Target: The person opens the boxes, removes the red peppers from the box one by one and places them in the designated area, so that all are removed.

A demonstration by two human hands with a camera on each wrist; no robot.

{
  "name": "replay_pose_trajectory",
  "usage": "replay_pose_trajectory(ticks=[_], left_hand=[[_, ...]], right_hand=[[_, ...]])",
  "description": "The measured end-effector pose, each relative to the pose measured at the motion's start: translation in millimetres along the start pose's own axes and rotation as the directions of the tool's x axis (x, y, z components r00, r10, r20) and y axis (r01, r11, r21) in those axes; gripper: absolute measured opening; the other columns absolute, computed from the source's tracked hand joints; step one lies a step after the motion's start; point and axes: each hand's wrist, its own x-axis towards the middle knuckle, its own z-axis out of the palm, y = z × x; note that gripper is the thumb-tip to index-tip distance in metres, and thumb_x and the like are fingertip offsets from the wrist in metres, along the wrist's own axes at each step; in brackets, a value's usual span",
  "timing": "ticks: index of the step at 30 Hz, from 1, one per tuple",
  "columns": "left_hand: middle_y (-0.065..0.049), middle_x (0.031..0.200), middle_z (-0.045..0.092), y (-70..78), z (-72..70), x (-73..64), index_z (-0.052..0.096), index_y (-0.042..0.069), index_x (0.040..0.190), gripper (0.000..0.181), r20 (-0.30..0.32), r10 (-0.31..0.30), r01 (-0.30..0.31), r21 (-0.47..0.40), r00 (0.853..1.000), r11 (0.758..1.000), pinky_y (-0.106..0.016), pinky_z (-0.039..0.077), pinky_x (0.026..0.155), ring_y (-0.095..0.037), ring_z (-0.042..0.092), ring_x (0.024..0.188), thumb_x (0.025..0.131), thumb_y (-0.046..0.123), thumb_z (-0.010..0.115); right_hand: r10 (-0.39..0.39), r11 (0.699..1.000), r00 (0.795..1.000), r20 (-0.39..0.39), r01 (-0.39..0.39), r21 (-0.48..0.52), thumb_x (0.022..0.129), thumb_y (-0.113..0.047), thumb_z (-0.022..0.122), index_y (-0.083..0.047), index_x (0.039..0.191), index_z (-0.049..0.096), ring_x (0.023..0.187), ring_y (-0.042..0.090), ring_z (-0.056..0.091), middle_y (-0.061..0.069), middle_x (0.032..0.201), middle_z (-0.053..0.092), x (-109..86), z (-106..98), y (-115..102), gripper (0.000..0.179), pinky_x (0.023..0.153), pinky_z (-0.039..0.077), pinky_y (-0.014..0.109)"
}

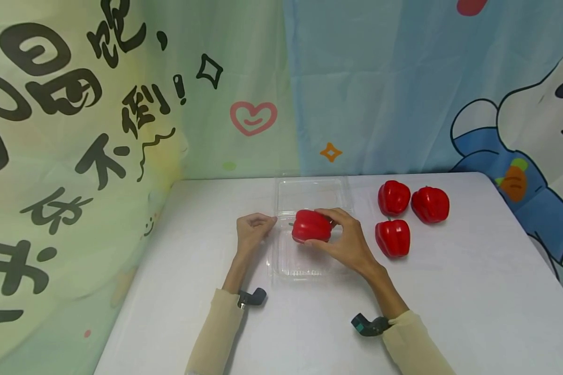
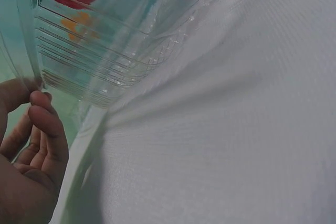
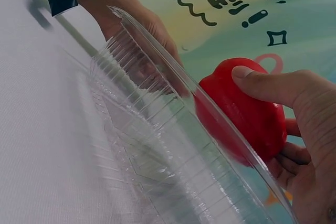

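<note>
My right hand (image 1: 344, 237) grips a red bell pepper (image 1: 311, 226) on its side over a clear plastic clamshell box (image 1: 293, 265), its stem pointing left. In the right wrist view the thumb lies across the pepper (image 3: 236, 108), which partly overlaps the box's rim. My left hand (image 1: 254, 232) pinches the box's left rim between thumb and fingertips, as the left wrist view shows at the corner of the ribbed wall (image 2: 84, 61). The box's lid (image 1: 311, 192) lies folded back toward the far edge.
Three more red bell peppers stand right of the box: one at the back (image 1: 394, 198), one farther right (image 1: 430, 204) and one nearer (image 1: 392, 238). They rest on a white table (image 1: 309, 323). A printed curtain (image 1: 244, 62) hangs behind the table and along its left side.
</note>
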Motion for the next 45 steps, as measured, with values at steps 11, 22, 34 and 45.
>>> replay_pose_trajectory(ticks=[11,22,34,45], left_hand=[[-0.008,0.066,0.075,-0.4,-0.2,-0.4,0.081,0.000,0.090,0.017,0.002,0.010,-0.010,-0.008,1.000,1.000,-0.020,0.045,0.053,-0.008,0.060,0.054,0.092,0.016,0.085],[-0.006,0.067,0.075,-1.6,-0.3,-0.8,0.081,0.000,0.090,0.018,0.000,0.011,-0.011,0.002,1.000,1.000,-0.020,0.045,0.053,-0.008,0.060,0.055,0.093,0.017,0.085],[-0.016,0.073,0.078,0.2,0.5,-0.9,0.081,0.001,0.091,0.019,-0.006,0.006,-0.006,0.019,1.000,1.000,-0.021,0.046,0.055,-0.009,0.062,0.057,0.093,0.019,0.084],[-0.018,0.072,0.077,2.3,0.9,-0.1,0.080,-0.001,0.088,0.018,-0.009,0.002,-0.002,0.011,1.000,1.000,-0.020,0.046,0.054,-0.009,0.061,0.055,0.092,0.016,0.085]], right_hand=[[0.004,1.000,1.000,-0.016,-0.004,-0.009,0.078,-0.028,0.099,-0.014,0.147,0.067,0.114,0.022,0.068,0.005,0.139,0.073,-1.0,-2.1,-2.6,0.077,0.091,0.064,0.049],[-0.006,1.000,1.000,-0.029,0.006,-0.001,0.077,-0.025,0.099,-0.015,0.147,0.067,0.113,0.022,0.067,0.006,0.139,0.073,-3.0,-3.3,-2.6,0.078,0.091,0.064,0.053],[-0.015,1.000,0.999,-0.039,0.015,-0.005,0.077,-0.021,0.099,-0.012,0.146,0.067,0.111,0.024,0.067,0.010,0.136,0.073,-2.0,-4.8,-0.6,0.076,0.091,0.063,0.059],[0.002,1.000,0.999,-0.053,-0.002,-0.004,0.076,-0.023,0.100,-0.013,0.146,0.067,0.112,0.024,0.066,0.010,0.136,0.073,-1.5,-7.7,0.2,0.078,0.090,0.063,0.059]])
